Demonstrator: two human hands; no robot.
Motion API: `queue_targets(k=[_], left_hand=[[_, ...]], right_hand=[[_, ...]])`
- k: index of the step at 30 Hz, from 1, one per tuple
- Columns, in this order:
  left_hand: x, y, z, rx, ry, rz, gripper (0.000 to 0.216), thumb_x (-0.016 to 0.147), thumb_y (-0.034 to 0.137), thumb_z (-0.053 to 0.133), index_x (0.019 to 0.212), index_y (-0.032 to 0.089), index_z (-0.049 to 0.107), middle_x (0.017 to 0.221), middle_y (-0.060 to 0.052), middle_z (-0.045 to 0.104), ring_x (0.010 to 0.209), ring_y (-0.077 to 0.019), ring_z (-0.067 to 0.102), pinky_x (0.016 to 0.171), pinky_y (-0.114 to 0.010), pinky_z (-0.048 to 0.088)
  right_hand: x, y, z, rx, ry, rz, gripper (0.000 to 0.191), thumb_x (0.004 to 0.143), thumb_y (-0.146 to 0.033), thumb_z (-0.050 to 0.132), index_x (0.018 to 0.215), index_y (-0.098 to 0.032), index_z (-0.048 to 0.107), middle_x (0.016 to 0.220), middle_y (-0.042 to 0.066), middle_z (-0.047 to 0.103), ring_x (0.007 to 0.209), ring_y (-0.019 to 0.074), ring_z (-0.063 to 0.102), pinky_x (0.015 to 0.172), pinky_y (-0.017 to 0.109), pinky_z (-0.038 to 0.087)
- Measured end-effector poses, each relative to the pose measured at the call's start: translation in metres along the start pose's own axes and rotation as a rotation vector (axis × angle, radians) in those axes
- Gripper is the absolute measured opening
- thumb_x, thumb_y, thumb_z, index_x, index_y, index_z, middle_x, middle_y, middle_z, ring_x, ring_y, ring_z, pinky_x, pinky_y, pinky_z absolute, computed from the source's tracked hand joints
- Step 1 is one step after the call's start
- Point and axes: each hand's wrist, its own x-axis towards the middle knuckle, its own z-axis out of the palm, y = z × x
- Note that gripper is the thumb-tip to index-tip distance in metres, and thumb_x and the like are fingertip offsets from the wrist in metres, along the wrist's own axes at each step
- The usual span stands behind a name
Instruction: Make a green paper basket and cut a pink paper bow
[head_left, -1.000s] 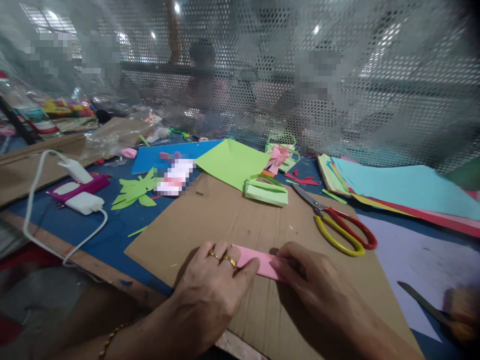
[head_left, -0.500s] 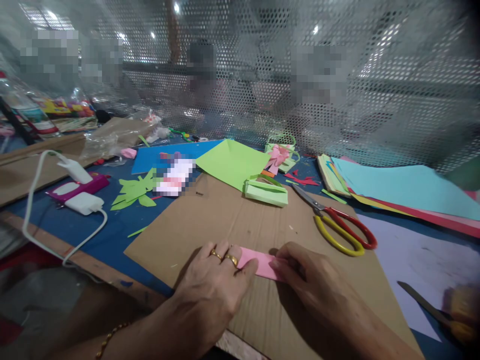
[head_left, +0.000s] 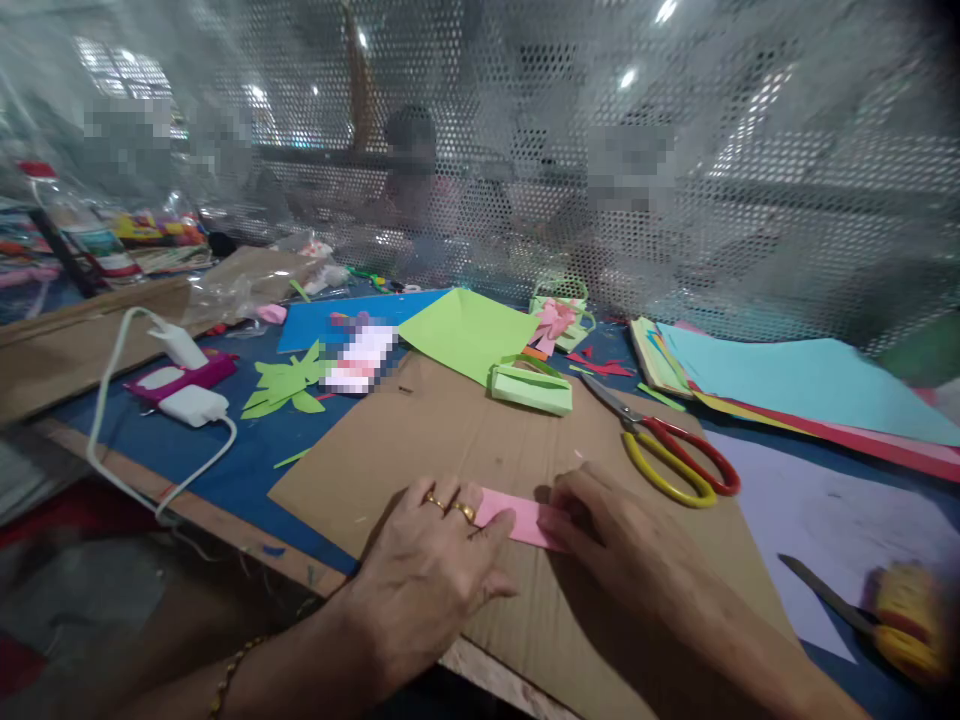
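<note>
A small folded pink paper (head_left: 516, 517) lies flat on a brown cardboard sheet (head_left: 465, 430) near the table's front edge. My left hand (head_left: 427, 570), wearing two gold rings, lies on the paper's left end with its fingers bent and pressing down. My right hand (head_left: 611, 530) pinches the paper's right end with closed fingertips. Only the middle of the pink paper shows between the two hands.
Red and yellow scissors (head_left: 667, 450) lie right of my hands. A green paper basket (head_left: 531, 387), a green sheet (head_left: 469, 330) and a green cut leaf (head_left: 289, 382) lie behind. Stacked coloured sheets (head_left: 810, 385) lie at right. A yellow-handled knife (head_left: 870, 615) lies at lower right. White chargers (head_left: 191, 403) sit at left.
The view has shifted slightly. Both hands stay on the pink paper, with my left fingers slid a little further over its left end.
</note>
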Motion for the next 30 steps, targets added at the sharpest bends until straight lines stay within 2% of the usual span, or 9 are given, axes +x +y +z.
queue_targets(k=[4, 7, 10, 12, 15, 19, 21, 25, 30], left_hand=[[-0.005, 0.0, -0.001, -0.058, 0.041, -0.031, 0.04, 0.094, 0.047, 0.055, 0.128, 0.025, 0.058, 0.118, -0.013, 0.061, 0.102, -0.0328, 0.055, 0.082, -0.048, 0.042], [-0.012, -0.005, 0.002, -0.208, 0.178, -0.123, 0.049, 0.097, 0.039, 0.053, 0.145, 0.028, 0.044, 0.138, -0.016, 0.05, 0.117, -0.035, 0.051, 0.092, -0.052, 0.042], [-0.016, -0.007, 0.007, -0.567, 0.373, -0.329, 0.071, 0.096, 0.037, 0.057, 0.156, 0.03, 0.019, 0.145, -0.016, 0.044, 0.123, -0.0311, 0.051, 0.098, -0.05, 0.043], [-0.012, -0.003, 0.007, -0.947, 0.47, -0.451, 0.076, 0.094, 0.038, 0.059, 0.156, 0.027, 0.017, 0.14, -0.016, 0.048, 0.117, -0.0272, 0.055, 0.096, -0.044, 0.046], [-0.002, 0.013, -0.002, -1.545, 0.392, -0.504, 0.062, 0.091, 0.038, 0.064, 0.145, 0.017, 0.041, 0.115, -0.014, 0.064, 0.102, -0.0229, 0.063, 0.087, -0.035, 0.051], [0.014, 0.037, -0.014, -2.031, 0.168, -0.472, 0.031, 0.085, 0.035, 0.071, 0.104, 0.011, 0.068, 0.083, -0.009, 0.069, 0.07, -0.0166, 0.065, 0.064, -0.026, 0.05], [0.019, 0.042, -0.013, -2.093, 0.157, -0.481, 0.026, 0.083, 0.035, 0.074, 0.093, 0.011, 0.07, 0.077, -0.007, 0.068, 0.06, -0.0127, 0.062, 0.058, -0.023, 0.047], [0.025, 0.04, -0.005, -1.927, 0.118, -0.518, 0.032, 0.08, 0.041, 0.075, 0.089, 0.01, 0.072, 0.062, -0.003, 0.062, 0.049, -0.0082, 0.05, 0.046, -0.018, 0.034], [0.026, 0.041, -0.005, -1.687, 0.046, -0.506, 0.036, 0.081, 0.044, 0.072, 0.091, 0.01, 0.075, 0.065, -0.004, 0.063, 0.058, -0.0104, 0.052, 0.055, -0.02, 0.039]], right_hand=[[0.004, 0.002, 0.0, 0.037, 0.026, -0.021, 0.015, 0.086, -0.029, 0.059, 0.074, -0.022, 0.056, 0.076, 0.002, 0.062, 0.064, 0.0175, 0.054, 0.057, 0.029, 0.034], [-0.004, -0.006, 0.001, 0.054, 0.064, -0.018, 0.018, 0.088, -0.028, 0.058, 0.071, -0.022, 0.053, 0.069, 0.001, 0.062, 0.06, 0.0165, 0.053, 0.053, 0.027, 0.034], [-0.022, -0.024, 0.0, 0.119, 0.194, 0.033, 0.021, 0.091, -0.032, 0.055, 0.073, -0.023, 0.052, 0.062, -0.001, 0.06, 0.055, 0.0159, 0.053, 0.045, 0.025, 0.032], [-0.034, -0.036, -0.001, 0.19, 0.317, 0.033, 0.024, 0.094, -0.038, 0.053, 0.074, -0.024, 0.051, 0.06, -0.002, 0.057, 0.054, 0.0157, 0.053, 0.043, 0.023, 0.035], [-0.048, -0.05, -0.002, 0.241, 0.483, -0.051, 0.025, 0.097, -0.04, 0.048, 0.078, -0.024, 0.053, 0.065, -0.001, 0.056, 0.058, 0.0152, 0.055, 0.049, 0.023, 0.044], [-0.058, -0.054, 0.003, 0.357, 0.561, -0.052, 0.026, 0.096, -0.042, 0.052, 0.077, -0.025, 0.053, 0.066, -0.002, 0.057, 0.056, 0.0143, 0.055, 0.053, 0.023, 0.046], [-0.06, -0.05, 0.006, 0.461, 0.526, -0.022, 0.028, 0.095, -0.046, 0.054, 0.076, -0.025, 0.054, 0.066, -0.001, 0.06, 0.057, 0.0158, 0.057, 0.055, 0.025, 0.048], [-0.063, -0.035, 0.009, 0.607, 0.43, 0.057, 0.031, 0.091, -0.052, 0.057, 0.077, -0.025, 0.057, 0.064, 0.0, 0.061, 0.059, 0.0186, 0.059, 0.055, 0.027, 0.049], [-0.067, -0.022, 0.003, 0.589, 0.354, 0.122, 0.025, 0.087, -0.049, 0.062, 0.093, -0.025, 0.064, 0.068, -0.001, 0.063, 0.062, 0.0188, 0.06, 0.059, 0.028, 0.05]])
